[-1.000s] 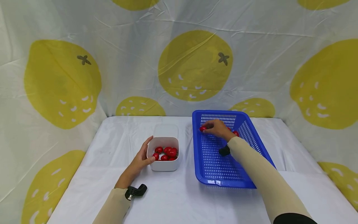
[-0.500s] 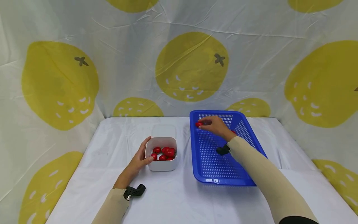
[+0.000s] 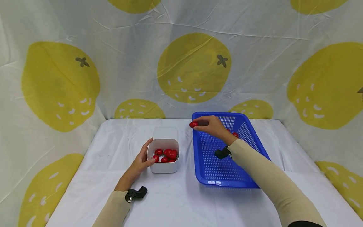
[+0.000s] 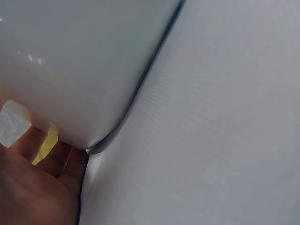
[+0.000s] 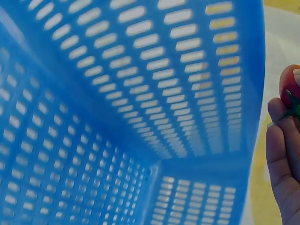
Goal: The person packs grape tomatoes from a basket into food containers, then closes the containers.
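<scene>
My right hand (image 3: pixel 208 124) pinches a red cherry tomato (image 3: pixel 193 124) at its fingertips, above the far left corner of the blue slotted basket (image 3: pixel 215 170). The right wrist view shows the same tomato (image 5: pixel 289 84) at my fingertips beside the basket wall (image 5: pixel 140 93). One more tomato (image 3: pixel 235 134) lies in the basket behind my wrist. My left hand (image 3: pixel 141 160) holds the left side of a white square bowl (image 3: pixel 164 168) with several tomatoes (image 3: pixel 167 155) in it. The left wrist view shows the bowl's wall (image 4: pixel 79 65) against my palm (image 4: pixel 33 187).
A white cloth (image 3: pixel 181 201) covers the table. Lemon-print fabric walls (image 3: pixel 195 66) stand on the left, back and right. A clear lid (image 3: pixel 167 132) lies just behind the bowl. The basket sits right of the bowl with a narrow gap between them.
My right hand has lifted the tomato from inside the basket and carried it left, past the basket's far left corner. The left hand has stayed on the bowl.
</scene>
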`<state>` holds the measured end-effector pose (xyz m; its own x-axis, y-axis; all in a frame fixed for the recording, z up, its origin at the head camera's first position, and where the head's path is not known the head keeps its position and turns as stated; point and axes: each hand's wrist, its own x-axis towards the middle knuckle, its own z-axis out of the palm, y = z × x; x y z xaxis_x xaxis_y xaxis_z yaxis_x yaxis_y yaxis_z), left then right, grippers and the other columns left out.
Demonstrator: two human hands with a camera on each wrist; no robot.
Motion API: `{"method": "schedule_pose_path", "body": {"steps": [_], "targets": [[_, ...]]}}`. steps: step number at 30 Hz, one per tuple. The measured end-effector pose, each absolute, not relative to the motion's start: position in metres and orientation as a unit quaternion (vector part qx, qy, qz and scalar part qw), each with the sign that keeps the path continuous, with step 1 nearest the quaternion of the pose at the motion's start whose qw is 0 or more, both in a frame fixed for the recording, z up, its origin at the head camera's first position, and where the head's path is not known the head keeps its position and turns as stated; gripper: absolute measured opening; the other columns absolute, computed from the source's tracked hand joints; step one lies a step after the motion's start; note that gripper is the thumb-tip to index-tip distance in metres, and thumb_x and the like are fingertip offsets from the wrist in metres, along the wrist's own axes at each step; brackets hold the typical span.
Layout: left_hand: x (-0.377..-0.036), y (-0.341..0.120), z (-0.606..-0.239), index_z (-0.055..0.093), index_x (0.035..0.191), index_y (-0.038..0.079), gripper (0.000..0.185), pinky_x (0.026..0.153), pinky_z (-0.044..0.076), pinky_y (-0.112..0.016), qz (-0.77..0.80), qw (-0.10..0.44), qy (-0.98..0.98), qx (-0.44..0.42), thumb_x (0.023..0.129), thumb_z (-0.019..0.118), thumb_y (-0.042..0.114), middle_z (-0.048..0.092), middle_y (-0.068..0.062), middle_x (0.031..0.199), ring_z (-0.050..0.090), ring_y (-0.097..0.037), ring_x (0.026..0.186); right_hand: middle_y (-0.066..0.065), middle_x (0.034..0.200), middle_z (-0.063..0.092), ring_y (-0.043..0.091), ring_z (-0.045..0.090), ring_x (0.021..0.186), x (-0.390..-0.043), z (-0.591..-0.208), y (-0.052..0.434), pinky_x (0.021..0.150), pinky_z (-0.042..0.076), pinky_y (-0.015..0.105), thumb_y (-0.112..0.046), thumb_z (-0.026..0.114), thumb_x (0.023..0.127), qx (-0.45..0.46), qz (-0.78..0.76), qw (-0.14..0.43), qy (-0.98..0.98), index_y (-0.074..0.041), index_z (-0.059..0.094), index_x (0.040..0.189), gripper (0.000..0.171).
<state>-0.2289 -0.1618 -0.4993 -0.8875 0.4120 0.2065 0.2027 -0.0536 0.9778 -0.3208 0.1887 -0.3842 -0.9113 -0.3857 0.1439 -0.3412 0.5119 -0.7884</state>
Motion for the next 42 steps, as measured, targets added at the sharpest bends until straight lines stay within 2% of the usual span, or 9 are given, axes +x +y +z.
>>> {"method": "schedule_pose_path", "body": {"steps": [11,21,26,36,42], "targets": [[-0.231,-0.16,-0.502,0.014,0.155,0.027,0.081,0.102,0.039,-0.027,0.695,0.08,0.678,0.226,0.089,0.06,0.014,0.024,-0.016,0.153,0.024,-0.036,0.138,0.007,0.106,0.07,0.019,0.069,0.093,-0.311,-0.385,0.162,0.082,0.055,0.032,-0.023,0.075,0.085,-0.262,-0.469,0.042,0.842,-0.01,0.07,0.117,0.034],[-0.233,-0.16,-0.502,0.013,0.155,0.025,0.082,0.102,0.039,-0.025,0.694,0.077,0.678,0.23,0.089,0.06,0.013,0.023,-0.015,0.154,0.022,-0.035,0.139,0.005,0.107,0.071,0.018,0.069,0.096,-0.307,-0.388,0.138,0.083,0.055,0.033,-0.022,0.073,0.086,-0.291,-0.486,0.078,0.82,-0.01,0.07,0.117,0.033],[-0.233,-0.16,-0.502,0.01,0.155,0.019,0.084,0.103,0.038,-0.027,0.695,0.079,0.677,0.229,0.089,0.061,0.014,0.023,-0.015,0.154,0.022,-0.035,0.139,0.005,0.109,0.071,0.018,0.068,0.098,-0.307,-0.392,0.132,0.084,0.054,0.033,-0.022,0.074,0.086,-0.295,-0.495,0.099,0.811,-0.012,0.07,0.118,0.034],[-0.232,-0.16,-0.501,0.013,0.155,0.025,0.082,0.107,0.034,-0.043,0.685,0.075,0.689,0.225,0.089,0.061,0.016,0.023,-0.014,0.154,0.022,-0.036,0.139,0.007,0.11,0.07,0.019,0.067,0.101,-0.3,-0.395,0.123,0.087,0.053,0.034,-0.02,0.073,0.087,-0.317,-0.498,0.149,0.794,-0.007,0.067,0.122,0.038],[-0.232,-0.163,-0.501,0.013,0.155,0.024,0.082,0.106,0.037,-0.034,0.679,0.075,0.697,0.219,0.089,0.061,0.017,0.025,-0.014,0.154,0.024,-0.035,0.139,0.009,0.113,0.069,0.021,0.067,0.103,-0.298,-0.396,0.117,0.087,0.053,0.033,-0.015,0.071,0.088,-0.334,-0.491,0.154,0.79,-0.005,0.066,0.123,0.037]]}}
